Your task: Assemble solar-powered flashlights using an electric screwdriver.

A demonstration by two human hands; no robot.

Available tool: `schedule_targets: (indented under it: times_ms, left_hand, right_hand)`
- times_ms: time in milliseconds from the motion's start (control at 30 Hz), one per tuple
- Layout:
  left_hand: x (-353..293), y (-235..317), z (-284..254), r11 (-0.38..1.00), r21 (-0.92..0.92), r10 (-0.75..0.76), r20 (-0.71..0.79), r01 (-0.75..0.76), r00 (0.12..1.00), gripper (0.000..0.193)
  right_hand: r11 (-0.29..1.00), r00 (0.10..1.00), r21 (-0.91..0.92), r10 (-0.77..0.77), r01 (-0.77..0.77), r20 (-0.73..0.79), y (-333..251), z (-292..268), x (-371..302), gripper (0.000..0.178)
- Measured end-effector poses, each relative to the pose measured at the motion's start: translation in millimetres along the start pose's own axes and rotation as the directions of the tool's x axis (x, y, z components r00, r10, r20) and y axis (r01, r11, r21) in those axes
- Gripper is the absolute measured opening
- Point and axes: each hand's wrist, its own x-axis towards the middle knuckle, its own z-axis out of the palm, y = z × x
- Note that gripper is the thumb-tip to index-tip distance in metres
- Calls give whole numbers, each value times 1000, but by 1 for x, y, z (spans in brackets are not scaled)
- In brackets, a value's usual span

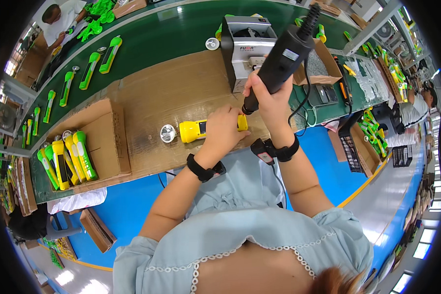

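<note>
On the cardboard-covered bench lies a yellow flashlight body (191, 131) with a dark panel in its side. My left hand (223, 128) is closed over its middle and holds it down. An electric screwdriver (284, 59), black and with a coiled cord, is gripped in my right hand (272, 100). It slants down to the left, its nose beside the right end of the flashlight body; whether the bit touches cannot be seen. A round silver reflector (168, 133) sits apart, just left of the flashlight body.
Behind my hands stands a grey box-shaped machine (237, 59), with an open carton of small parts (323, 61) to its right. A cardboard box (105, 132) at left holds several yellow and green flashlights. More flashlights (89, 71) line the green conveyor belt (147, 36). A co-worker (63, 22) sits far left.
</note>
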Motion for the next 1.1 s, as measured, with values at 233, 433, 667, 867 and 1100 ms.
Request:
schedule_targets:
  times_ms: [233, 433, 667, 867, 1100]
  left_hand:
    - [5, 7, 1, 998, 58, -16, -9, 16, 1000, 50]
    - [2, 2, 9, 997, 51, 55, -81, -51, 995, 47]
    - [7, 5, 2, 996, 83, -27, -13, 28, 1000, 44]
    - [5, 7, -6, 956, -259, 81, -209, -135, 974, 37]
    - [-38, -22, -66, 994, 48, 106, -181, -99, 978, 44]
  right_hand:
    - [994, 994, 19, 108, -107, -34, 12, -6, 0, 46]
    - [981, 981, 1, 192, -192, 2, 12, -7, -11, 56]
    - [994, 994, 105, 0, -12, 113, -12, -16, 9, 62]
    - [931, 929, -29, -365, 364, -51, -26, -19, 86, 39]
    - [945, 954, -194, -285, 263, -91, -1, -37, 103, 40]
